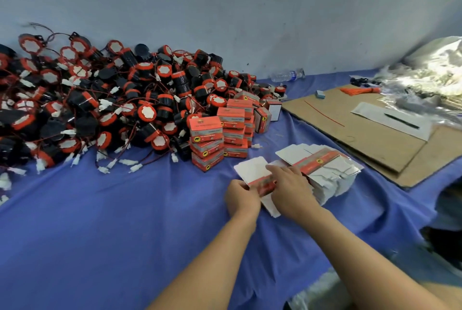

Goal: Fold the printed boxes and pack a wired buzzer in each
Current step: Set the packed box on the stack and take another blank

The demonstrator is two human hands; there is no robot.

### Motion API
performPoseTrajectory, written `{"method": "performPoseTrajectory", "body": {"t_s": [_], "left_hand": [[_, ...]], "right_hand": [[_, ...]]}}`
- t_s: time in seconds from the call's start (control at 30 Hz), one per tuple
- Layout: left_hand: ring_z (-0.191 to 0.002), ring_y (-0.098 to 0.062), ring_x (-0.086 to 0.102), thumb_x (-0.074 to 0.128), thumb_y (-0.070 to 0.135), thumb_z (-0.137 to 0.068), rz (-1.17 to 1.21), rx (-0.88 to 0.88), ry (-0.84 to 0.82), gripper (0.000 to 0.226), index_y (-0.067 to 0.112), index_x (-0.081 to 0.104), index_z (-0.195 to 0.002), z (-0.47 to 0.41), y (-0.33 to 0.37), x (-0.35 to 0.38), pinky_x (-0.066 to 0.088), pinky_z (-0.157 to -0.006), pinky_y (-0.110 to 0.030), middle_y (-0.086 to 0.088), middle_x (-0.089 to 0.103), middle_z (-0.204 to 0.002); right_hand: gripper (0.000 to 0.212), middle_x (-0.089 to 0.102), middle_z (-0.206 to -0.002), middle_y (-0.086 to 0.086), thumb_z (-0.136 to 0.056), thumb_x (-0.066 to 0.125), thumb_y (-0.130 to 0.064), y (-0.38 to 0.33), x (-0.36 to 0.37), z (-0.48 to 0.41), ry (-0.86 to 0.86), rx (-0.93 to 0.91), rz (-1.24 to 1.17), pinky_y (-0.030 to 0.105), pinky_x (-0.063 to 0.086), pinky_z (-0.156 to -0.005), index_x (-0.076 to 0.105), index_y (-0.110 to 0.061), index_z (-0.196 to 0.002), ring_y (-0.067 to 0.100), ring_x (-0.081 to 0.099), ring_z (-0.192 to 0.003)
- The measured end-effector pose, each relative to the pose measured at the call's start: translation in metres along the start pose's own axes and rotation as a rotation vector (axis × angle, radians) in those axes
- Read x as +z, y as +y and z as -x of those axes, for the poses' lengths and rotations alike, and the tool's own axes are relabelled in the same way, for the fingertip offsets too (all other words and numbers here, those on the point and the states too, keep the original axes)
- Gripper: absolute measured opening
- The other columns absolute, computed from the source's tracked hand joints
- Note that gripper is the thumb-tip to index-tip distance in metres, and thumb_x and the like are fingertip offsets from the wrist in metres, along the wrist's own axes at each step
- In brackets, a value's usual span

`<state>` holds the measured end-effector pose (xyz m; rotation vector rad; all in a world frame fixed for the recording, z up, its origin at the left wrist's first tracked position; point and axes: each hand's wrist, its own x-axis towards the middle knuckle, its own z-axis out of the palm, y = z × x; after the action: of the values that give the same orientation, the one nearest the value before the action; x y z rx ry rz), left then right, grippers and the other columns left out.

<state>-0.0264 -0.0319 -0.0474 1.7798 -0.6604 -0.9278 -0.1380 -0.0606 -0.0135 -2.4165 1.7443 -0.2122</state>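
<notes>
A flat printed box blank (253, 172), white with a red band, lies on the blue cloth between my hands. My left hand (241, 198) pinches its left edge. My right hand (291, 191) grips its right side, fingers curled over the red band. A stack of flat box blanks (325, 169) sits just right of my right hand. Folded red boxes (220, 138) stand stacked behind the blank. A big heap of black-and-red wired buzzers (100, 104) with white connectors fills the left.
Blue cloth (112, 222) covers the table. Brown cardboard sheets (362, 132) lie at the right with a white sheet and pen (397, 119). A plastic bottle (287, 76) lies by the wall. Crumpled silver plastic (430, 69) fills the far right.
</notes>
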Motion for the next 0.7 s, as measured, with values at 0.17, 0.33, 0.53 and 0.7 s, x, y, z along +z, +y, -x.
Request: {"method": "performPoseTrajectory", "body": {"t_s": [0.17,0.33,0.53,0.7], "left_hand": [[-0.084,-0.026,0.07,0.073,0.023,-0.092,0.166,0.022,0.043,0.014,0.017,0.062,-0.085,0.005,-0.001,-0.021,0.062,-0.075,-0.05,0.001,0.069,-0.085],[-0.082,-0.026,0.071,0.071,0.025,-0.095,0.154,0.065,0.031,0.014,0.017,0.062,-0.088,0.007,-0.001,-0.029,0.063,-0.073,-0.048,-0.001,0.071,-0.088],[-0.089,-0.027,0.072,0.071,0.019,-0.096,0.339,0.118,-0.074,0.009,0.024,0.066,-0.09,0.018,0.015,-0.032,0.063,-0.077,-0.05,-0.004,0.073,-0.097],[-0.095,-0.021,0.073,0.068,0.024,-0.098,0.408,0.274,-0.053,0.006,0.028,0.072,-0.096,0.032,0.01,-0.087,0.06,-0.088,-0.045,0.002,0.077,-0.095]], "right_hand": [[0.074,0.037,-0.16,0.001,-0.086,0.049,-0.005,0.003,-0.009,0.004,-0.037,0.019,-0.037,0.042,0.03,-0.118,0.034,-0.019,-0.157,0.027,0.026,-0.149],[0.073,0.034,-0.162,0.002,-0.088,0.05,-0.009,-0.002,-0.022,0.008,-0.073,-0.005,-0.033,0.042,0.027,-0.121,0.033,-0.024,-0.157,0.026,0.023,-0.151],[0.074,0.021,-0.167,0.001,-0.09,0.053,-0.018,-0.006,-0.03,0.016,-0.11,0.002,-0.069,0.049,0.02,-0.124,0.027,-0.032,-0.158,0.028,0.01,-0.155],[0.055,0.047,-0.142,-0.005,-0.083,0.069,-0.037,-0.037,-0.048,0.03,-0.063,-0.172,-0.182,0.036,0.04,-0.105,0.051,-0.032,-0.134,0.023,0.042,-0.136]]}}
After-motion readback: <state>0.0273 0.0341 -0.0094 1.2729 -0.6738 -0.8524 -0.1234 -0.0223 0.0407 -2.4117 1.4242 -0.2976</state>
